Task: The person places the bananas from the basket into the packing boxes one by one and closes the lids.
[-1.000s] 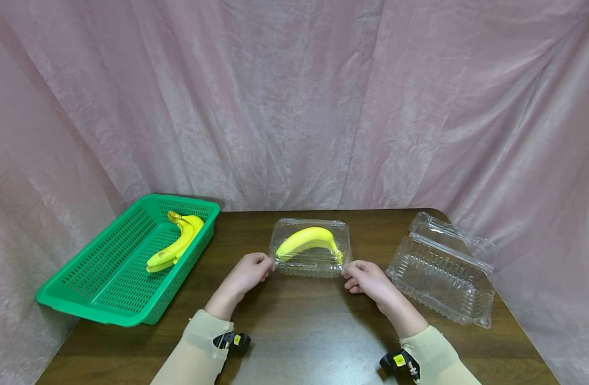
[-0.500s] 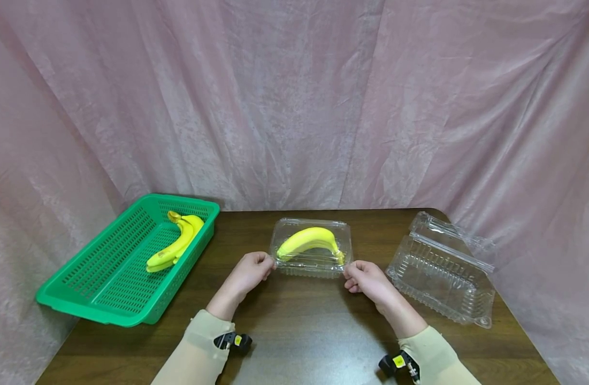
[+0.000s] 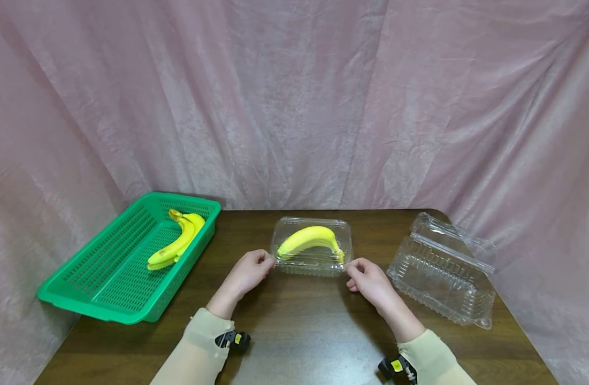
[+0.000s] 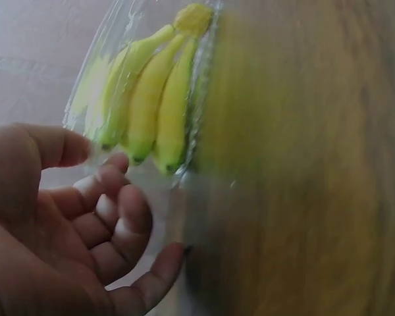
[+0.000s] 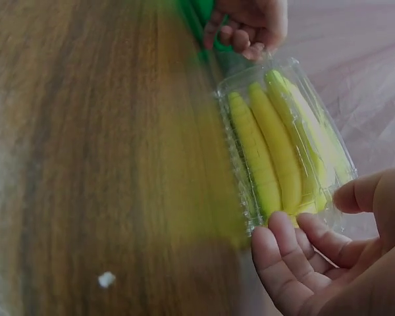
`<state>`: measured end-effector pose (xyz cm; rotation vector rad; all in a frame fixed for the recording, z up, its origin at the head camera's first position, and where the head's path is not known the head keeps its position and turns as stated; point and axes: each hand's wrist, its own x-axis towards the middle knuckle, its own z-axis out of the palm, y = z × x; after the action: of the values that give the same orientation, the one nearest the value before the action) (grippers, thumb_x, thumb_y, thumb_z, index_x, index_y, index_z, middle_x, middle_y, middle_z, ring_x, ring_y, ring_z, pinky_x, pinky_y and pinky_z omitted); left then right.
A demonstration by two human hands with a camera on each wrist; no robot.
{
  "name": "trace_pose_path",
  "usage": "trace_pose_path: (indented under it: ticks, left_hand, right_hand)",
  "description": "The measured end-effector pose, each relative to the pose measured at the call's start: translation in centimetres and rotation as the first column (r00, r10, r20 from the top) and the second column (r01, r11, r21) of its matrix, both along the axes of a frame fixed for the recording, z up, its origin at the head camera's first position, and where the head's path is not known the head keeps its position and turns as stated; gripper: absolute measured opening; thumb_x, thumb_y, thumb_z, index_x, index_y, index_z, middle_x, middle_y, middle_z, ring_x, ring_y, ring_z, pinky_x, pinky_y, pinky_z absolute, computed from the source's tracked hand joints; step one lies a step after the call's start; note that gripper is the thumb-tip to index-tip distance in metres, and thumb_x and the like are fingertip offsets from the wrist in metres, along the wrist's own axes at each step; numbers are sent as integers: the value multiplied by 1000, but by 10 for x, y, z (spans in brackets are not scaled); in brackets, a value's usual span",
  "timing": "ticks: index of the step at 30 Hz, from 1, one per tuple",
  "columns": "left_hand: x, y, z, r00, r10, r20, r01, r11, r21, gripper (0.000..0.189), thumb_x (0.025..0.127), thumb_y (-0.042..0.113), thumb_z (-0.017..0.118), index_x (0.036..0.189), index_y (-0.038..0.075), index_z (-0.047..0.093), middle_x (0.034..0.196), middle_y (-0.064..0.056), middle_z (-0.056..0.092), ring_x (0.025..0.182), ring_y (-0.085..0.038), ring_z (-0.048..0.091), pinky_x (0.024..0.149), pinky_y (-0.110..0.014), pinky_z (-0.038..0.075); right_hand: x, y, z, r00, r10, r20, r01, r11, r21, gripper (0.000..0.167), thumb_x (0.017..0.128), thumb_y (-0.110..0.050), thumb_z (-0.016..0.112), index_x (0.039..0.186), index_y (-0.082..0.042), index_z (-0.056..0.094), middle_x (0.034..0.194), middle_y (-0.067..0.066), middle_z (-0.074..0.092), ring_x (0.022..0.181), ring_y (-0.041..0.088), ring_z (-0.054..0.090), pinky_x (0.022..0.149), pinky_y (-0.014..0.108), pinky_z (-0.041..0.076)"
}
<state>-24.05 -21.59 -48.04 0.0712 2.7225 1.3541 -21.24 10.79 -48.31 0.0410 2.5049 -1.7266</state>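
A clear plastic clamshell box (image 3: 294, 265) with its lid down sits at mid-table in the head view. Inside lies a bunch of bananas (image 3: 310, 240), its several fruits showing in the left wrist view. My left hand (image 3: 250, 271) pinches the box's near left corner between thumb and index finger. At the near right corner, my right hand (image 3: 369, 280) pinches the edge the same way. The other fingers of both hands are loosely bent. In the right wrist view, the bananas (image 5: 276, 148) press close under the clear plastic.
A green slotted basket (image 3: 106, 267) stands at the left, with another bunch of bananas (image 3: 178, 240) along its right side. On the right, a second clear clamshell box (image 3: 438, 280) lies with its lid raised. A pink curtain (image 3: 294, 107) hangs behind the wooden table (image 3: 304, 331).
Almost nothing differs: both hands stay at the box's near corners, and the box, basket and second box keep their places. The head view has shifted very slightly.
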Motion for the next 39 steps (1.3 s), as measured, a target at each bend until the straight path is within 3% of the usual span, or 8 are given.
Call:
trace_pose_path:
  ticks: [5,8,13,17,21,25,32,39]
  left_hand:
    - [0,-8,7,1000,-18,-20,15,988,-154,28,109,39,68,96,14,71,82,-3,59,74,-22,54,67,-36,42]
    - [0,-9,12,1000,-6,-31,-1,978,-210,28,109,42,68,102,15,72,85,-3,61,77,-22,56,70,-37,45]
    - [1,-5,21,989,5,-149,-45,963,-267,28,110,38,67,114,10,72,99,-5,65,86,-24,61,79,-43,53]
    - [6,3,25,970,1,-244,-66,964,-258,43,111,37,69,141,6,65,128,-14,63,103,-27,70,87,-50,59]
    - [13,13,27,941,-39,-336,-53,964,-261,60,111,37,70,159,6,54,151,-21,53,114,-33,72,90,-54,61]
    - [18,23,26,899,-99,-427,-49,946,-322,64,110,37,73,161,5,53,156,-22,51,126,-38,66,98,-57,59]
    - [24,37,20,814,-199,-546,-54,910,-411,63,106,37,78,154,2,59,155,-23,56,143,-43,55,109,-66,50]
    - [26,44,14,782,-252,-570,-79,867,-492,69,106,41,78,158,1,55,160,-25,52,151,-46,49,114,-67,47]
  right_hand:
    - [4,4,4,999,2,-52,5,992,130,35,111,-28,64,128,2,74,115,16,75,90,22,77,89,40,61]
    - [7,5,8,993,22,-119,8,967,254,42,112,-28,63,137,4,72,121,16,72,102,27,76,99,50,57]
    - [17,4,14,973,68,-220,30,910,414,50,109,-21,64,150,8,62,132,21,69,116,35,72,105,58,53]
    - [26,1,21,959,101,-263,36,882,469,59,109,-22,66,159,6,53,145,24,63,128,39,67,108,61,51]
    - [30,-2,27,946,125,-300,52,853,519,62,109,-24,67,163,1,50,153,25,57,143,45,53,113,65,46]
    - [29,-4,28,923,155,-351,71,830,553,63,108,-23,69,164,-1,51,156,24,56,145,46,51,112,66,46]
    - [23,-10,21,838,274,-472,88,786,612,65,105,-23,76,162,-1,53,162,22,53,149,47,50,119,64,43]
    - [21,-12,18,797,347,-495,80,751,656,69,105,-28,78,162,1,52,167,21,50,156,43,44,124,62,37]
